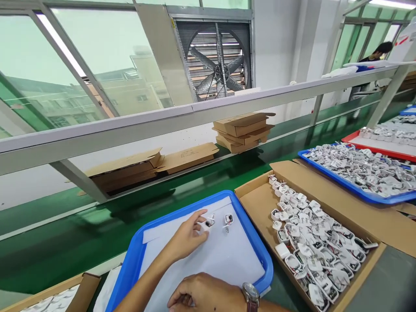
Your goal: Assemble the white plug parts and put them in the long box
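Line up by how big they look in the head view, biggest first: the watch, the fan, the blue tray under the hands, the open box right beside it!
1. Blue tray and open box: too alike to rank
2. Fan
3. Watch

The person's left hand reaches farther forward than the right hand, which sits nearer the body and slightly to its right. The left forearm slants up behind its hand from the lower left, the left wrist nearly straight. The left index finger stretches forward on the far side of that hand; the left thumb points the same way on the near side, with a clear gap between them. The right hand shows its back, its fingers curled loosely inward toward the left forearm; its palm is hidden. Behind it, the right forearm runs off to the right.
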Demonstrator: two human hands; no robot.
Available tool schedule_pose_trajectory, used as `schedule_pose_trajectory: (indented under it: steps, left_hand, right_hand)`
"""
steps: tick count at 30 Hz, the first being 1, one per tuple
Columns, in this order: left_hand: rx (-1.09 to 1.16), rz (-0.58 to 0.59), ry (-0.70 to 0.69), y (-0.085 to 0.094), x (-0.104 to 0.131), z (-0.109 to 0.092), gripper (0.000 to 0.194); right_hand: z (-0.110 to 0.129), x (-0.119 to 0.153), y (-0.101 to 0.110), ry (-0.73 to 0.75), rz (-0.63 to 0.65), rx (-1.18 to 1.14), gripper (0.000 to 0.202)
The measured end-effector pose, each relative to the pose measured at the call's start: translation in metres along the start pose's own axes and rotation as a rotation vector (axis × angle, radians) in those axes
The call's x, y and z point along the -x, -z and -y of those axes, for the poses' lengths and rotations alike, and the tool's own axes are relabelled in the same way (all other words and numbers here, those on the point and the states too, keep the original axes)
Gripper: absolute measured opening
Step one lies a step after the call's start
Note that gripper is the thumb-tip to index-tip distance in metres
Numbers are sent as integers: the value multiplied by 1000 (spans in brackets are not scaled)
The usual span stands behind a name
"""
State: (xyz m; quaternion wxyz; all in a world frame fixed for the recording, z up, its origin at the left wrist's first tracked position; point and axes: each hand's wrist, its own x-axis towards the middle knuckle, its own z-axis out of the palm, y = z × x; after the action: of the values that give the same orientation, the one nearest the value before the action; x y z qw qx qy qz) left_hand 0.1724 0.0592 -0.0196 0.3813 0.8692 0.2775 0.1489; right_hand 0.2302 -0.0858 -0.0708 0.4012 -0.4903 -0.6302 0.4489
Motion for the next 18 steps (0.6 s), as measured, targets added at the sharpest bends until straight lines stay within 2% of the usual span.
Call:
schedule_pose_trajectory:
  steps: [2, 5, 8, 10, 13, 18]
  left_hand:
    - [-6, -90, -1, 18, 21, 4, 54]
    - [-8, -293, -9, 36, 57, 13, 40]
    - [12, -424, 14, 36, 94, 20, 40]
    - [-7, -431, 4, 29, 115, 21, 40]
    - [-14, -398, -64, 16, 131, 20, 34]
    - [74, -429, -108, 4, 139, 25, 38]
  right_hand:
    - [4, 1, -1, -25, -64, -34, 19]
    - [7, -1, -1, -12, -237, -138, 17]
    - [7, -5, 1, 37, -387, -214, 29]
    - [7, -6, 5, 62, -442, -245, 39]
    - [9, -6, 10, 134, -423, -310, 42]
    - [13, -5, 13, 269, -318, -306, 22]
